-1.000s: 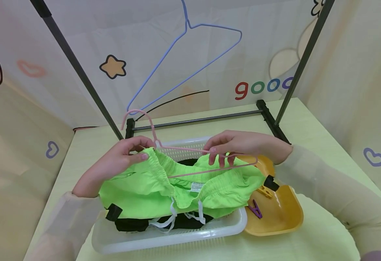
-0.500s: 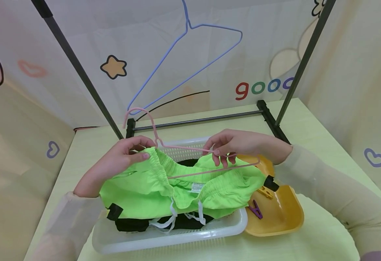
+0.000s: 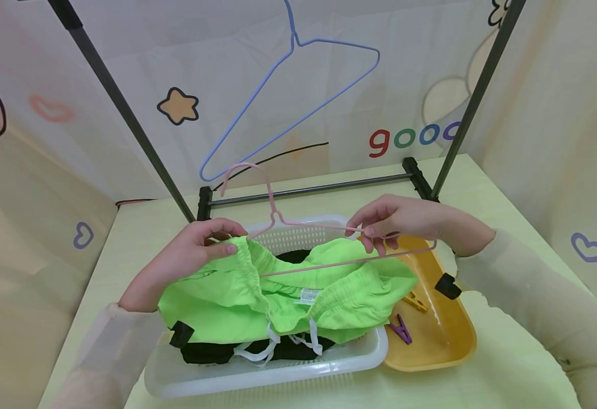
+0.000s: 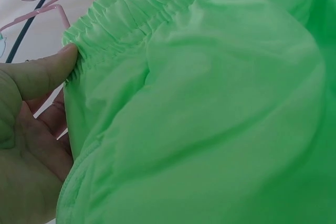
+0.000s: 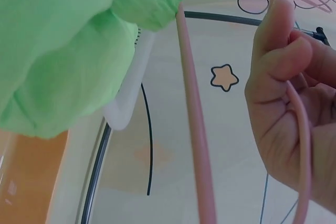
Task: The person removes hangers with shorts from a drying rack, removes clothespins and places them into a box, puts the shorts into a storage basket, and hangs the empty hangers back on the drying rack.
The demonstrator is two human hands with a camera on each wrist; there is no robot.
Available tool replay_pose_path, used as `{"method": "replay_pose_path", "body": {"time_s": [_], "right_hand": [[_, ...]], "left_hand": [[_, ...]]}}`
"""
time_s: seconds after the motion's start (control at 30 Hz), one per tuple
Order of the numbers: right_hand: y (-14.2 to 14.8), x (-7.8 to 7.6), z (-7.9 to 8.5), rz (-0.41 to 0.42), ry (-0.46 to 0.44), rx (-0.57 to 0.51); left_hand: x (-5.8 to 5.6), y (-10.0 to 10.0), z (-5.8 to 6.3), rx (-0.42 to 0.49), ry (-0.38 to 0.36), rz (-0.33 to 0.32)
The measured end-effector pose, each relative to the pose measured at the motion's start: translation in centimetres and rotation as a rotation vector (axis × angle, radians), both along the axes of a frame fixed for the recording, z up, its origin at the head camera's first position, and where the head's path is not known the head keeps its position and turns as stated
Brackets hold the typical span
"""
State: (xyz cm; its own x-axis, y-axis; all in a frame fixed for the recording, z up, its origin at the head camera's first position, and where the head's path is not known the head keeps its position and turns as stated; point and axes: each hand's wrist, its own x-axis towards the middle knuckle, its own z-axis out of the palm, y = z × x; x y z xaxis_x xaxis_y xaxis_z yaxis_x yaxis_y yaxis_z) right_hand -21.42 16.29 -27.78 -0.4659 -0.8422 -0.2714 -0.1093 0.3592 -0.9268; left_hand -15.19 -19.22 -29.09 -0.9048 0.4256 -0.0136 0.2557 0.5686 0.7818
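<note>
Bright green shorts (image 3: 211,312) with an elastic waistband and white drawstrings lie spread over the white basket. My left hand (image 3: 196,244) pinches the waistband at its left end; in the left wrist view the thumb (image 4: 52,72) presses on the gathered edge. A pink hanger (image 3: 272,199) stands with its hook up, and its left end passes inside the waistband, hidden by the cloth. My right hand (image 3: 395,221) grips the hanger's upper right arm. In the right wrist view the hanger's bottom bar (image 5: 191,103) runs into the shorts, beside the curled fingers (image 5: 286,61).
Black cloth (image 3: 206,353) lies in the white basket (image 3: 278,378) under the shorts. To the right sits a yellow tray (image 3: 443,346) holding a purple clothespin (image 3: 401,329) and a yellow one (image 3: 414,302). Behind stands a dark rack (image 3: 308,188), with a blue hanger (image 3: 324,105) above.
My right hand has shifted right and slightly up, drawing the pink hanger rightward, so its hook stands farther right. The left hand stays nearly in place on the waistband.
</note>
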Motion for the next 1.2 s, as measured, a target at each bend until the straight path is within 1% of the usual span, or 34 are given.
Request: {"method": "replay_pose_path", "body": {"time_s": [0.2, 0.3, 0.63, 1.03, 1.2], "right_hand": [[1.8, -0.2, 0.1, 0.059, 0.032, -0.092], [2.7, -0.2, 0.1, 0.072, 0.04, -0.114], [5.0, -0.4, 0.0, 0.03, 0.054, -0.105], [7.6, -0.3, 0.2, 0.045, 0.111, -0.147], [8.7, -0.5, 0.3, 0.059, 0.12, -0.192]], "left_hand": [[-0.1, -0.1, -0.3, -0.014, 0.005, 0.014], [-0.1, -0.2, -0.4, -0.015, 0.005, 0.018], [-0.1, -0.4, -0.7, -0.019, 0.015, 0.028], [0.0, -0.5, -0.8, -0.055, 0.036, 0.054], [-0.1, -0.5, -1.0, -0.084, 0.046, 0.057]]}}
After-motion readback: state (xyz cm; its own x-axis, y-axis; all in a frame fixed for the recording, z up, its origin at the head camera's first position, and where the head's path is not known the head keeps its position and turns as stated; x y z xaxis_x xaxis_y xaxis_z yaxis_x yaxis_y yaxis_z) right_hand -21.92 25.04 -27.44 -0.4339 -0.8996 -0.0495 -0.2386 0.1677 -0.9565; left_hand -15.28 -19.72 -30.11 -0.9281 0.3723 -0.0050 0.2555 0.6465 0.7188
